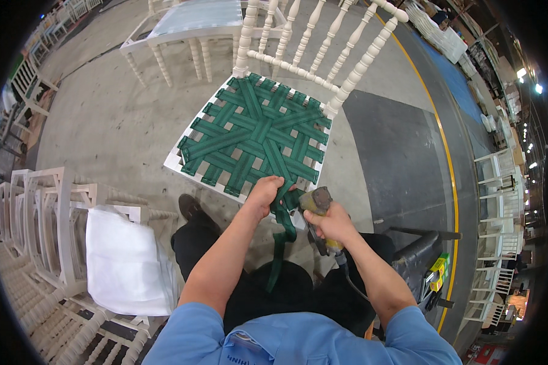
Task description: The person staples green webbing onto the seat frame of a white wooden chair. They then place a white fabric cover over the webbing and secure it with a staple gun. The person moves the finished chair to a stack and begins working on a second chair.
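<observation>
A white chair (362, 58) with turned spindles stands in front of me. Green webbing (259, 131) is woven across its seat, with diagonal bands crossing over the weave. At the front edge of the seat, my left hand (263, 198) is closed on a green webbing strap (280, 246), whose loose end hangs down between my legs. Just right of it, my right hand (335, 224) is wrapped round a yellow air staple gun (315, 199). The gun's head is beside the seat's front edge; whether it touches the strap cannot be seen. A hose (353, 283) runs from its handle.
Stacked white chair frames (73, 194) stand on my left, with a white folded cloth (125, 261) over them. Another white chair (192, 21) is beyond the seat. A black stool or bench (417, 255) holding green and yellow boxes (439, 271) is at my right.
</observation>
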`<act>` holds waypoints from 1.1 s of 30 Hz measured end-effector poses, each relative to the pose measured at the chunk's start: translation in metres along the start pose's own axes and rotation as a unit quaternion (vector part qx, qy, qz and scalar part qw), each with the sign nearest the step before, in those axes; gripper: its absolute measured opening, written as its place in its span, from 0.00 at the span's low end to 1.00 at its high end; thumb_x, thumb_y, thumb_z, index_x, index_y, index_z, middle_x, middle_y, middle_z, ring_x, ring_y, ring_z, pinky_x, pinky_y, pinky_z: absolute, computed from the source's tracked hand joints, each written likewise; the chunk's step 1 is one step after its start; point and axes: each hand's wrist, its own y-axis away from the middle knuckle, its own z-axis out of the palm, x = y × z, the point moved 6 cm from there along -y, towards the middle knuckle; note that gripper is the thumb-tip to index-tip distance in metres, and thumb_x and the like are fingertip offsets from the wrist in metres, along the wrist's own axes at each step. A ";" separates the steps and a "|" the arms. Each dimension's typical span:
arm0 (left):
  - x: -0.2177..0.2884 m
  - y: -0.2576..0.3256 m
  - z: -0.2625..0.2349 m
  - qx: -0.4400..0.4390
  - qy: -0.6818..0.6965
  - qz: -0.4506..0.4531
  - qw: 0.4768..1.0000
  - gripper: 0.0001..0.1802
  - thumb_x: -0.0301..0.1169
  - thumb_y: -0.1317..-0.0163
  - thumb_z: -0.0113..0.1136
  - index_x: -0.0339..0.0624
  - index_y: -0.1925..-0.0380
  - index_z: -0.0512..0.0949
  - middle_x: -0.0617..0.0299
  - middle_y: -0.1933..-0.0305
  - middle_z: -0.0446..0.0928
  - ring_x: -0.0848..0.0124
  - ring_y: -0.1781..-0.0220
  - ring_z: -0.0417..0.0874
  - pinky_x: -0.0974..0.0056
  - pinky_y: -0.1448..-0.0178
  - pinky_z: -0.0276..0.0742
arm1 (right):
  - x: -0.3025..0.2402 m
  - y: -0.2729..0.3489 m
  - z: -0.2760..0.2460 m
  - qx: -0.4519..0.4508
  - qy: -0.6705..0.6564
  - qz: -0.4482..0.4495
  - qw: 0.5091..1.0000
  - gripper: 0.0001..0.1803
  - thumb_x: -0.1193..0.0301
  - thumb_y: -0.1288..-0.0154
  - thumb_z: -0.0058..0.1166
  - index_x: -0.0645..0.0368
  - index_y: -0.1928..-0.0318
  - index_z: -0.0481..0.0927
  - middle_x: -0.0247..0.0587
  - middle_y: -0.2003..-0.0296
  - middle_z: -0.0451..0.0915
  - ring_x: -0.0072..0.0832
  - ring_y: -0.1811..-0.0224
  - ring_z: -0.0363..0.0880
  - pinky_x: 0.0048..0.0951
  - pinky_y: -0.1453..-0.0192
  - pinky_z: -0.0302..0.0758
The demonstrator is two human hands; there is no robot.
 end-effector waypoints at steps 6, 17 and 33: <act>0.002 0.005 -0.001 -0.031 0.000 0.002 1.000 0.14 0.31 0.16 0.50 0.30 0.47 0.77 0.46 0.49 0.89 0.60 0.54 0.92 0.57 0.52 0.92 | 0.000 0.003 0.010 -0.006 0.025 0.023 0.999 0.22 0.56 0.29 0.73 0.67 0.57 0.85 0.38 0.73 0.84 0.26 0.78 0.83 0.32 0.74 0.79; 0.005 0.006 -0.001 -0.050 -0.010 0.004 0.999 0.16 0.33 0.17 0.53 0.32 0.43 0.80 0.51 0.46 0.90 0.66 0.53 0.91 0.60 0.58 0.84 | -0.003 0.045 -0.031 0.018 -0.079 -0.021 0.997 0.16 0.60 0.26 0.71 0.62 0.53 0.88 0.33 0.71 0.85 0.21 0.77 0.81 0.28 0.73 0.79; -0.050 0.074 0.027 -0.075 -0.037 -0.026 0.996 0.21 0.39 0.19 0.59 0.42 0.33 0.77 0.58 0.43 0.86 0.65 0.46 0.88 0.55 0.55 0.89 | 0.303 0.267 -0.254 0.349 -0.427 0.096 0.829 0.26 0.54 0.27 0.71 0.61 0.43 0.81 0.40 0.59 0.83 0.30 0.73 0.81 0.34 0.71 0.78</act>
